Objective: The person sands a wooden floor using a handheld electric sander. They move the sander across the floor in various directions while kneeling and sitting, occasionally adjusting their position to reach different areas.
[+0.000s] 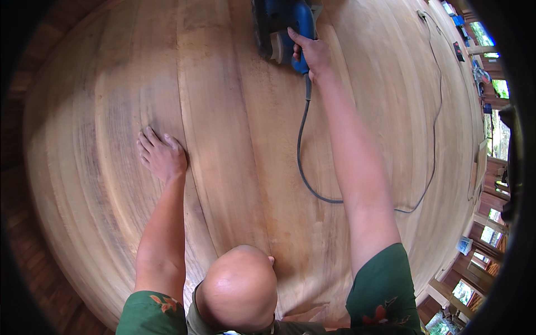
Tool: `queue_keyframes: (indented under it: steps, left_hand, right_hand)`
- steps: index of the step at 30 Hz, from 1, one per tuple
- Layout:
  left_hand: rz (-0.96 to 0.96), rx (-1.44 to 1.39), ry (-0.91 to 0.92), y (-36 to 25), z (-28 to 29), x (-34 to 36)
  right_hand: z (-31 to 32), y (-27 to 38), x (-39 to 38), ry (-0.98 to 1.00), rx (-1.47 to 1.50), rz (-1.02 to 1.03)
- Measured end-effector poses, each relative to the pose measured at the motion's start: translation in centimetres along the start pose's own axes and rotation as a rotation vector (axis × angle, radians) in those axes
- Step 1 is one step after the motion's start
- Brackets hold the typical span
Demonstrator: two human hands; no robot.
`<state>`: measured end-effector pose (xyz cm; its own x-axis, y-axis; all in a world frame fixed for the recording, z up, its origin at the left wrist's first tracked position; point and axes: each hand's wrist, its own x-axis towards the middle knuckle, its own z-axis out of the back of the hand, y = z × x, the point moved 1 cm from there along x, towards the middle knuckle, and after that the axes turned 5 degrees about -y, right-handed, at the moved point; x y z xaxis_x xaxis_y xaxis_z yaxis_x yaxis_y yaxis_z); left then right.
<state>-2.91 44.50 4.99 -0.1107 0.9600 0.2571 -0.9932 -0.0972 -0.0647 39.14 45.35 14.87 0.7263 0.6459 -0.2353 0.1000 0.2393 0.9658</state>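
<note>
Brown planks (220,128) beneath an open left hand (163,158), right hand (314,56) curled round a blue, dark-corded power tool (305,20).

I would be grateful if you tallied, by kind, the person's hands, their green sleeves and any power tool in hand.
Hands: 2 (left hand flat on the wooden surface, right hand gripping the tool's handle)
Green sleeves: 2 (left sleeve, right sleeve)
Blue power tool: 1
Total: 5
</note>
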Motion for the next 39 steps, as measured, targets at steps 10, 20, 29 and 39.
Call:
queue_keyframes:
  steps: [10,20,29,39]
  left_hand:
    - [0.004,-0.010,-0.002,0.5,-0.8,-0.2]
    - [-0.032,0.013,0.003,0.6,-0.8,-0.4]
    - [0.000,-0.056,0.016,0.6,-0.7,-0.6]
    - [0.010,-0.107,-0.033,0.4,-0.9,-0.8]
  right_hand:
    - [5.4,-1.7,-5.2,-0.061,-0.071,0.004]
    - [14.4,-5.9,-20.9,-0.097,-0.097,-0.010]
    - [20.6,-9.8,-36.5,-0.154,-0.035,-0.114]
    - [19.9,-8.7,-29.5,-0.141,0.094,-0.113]
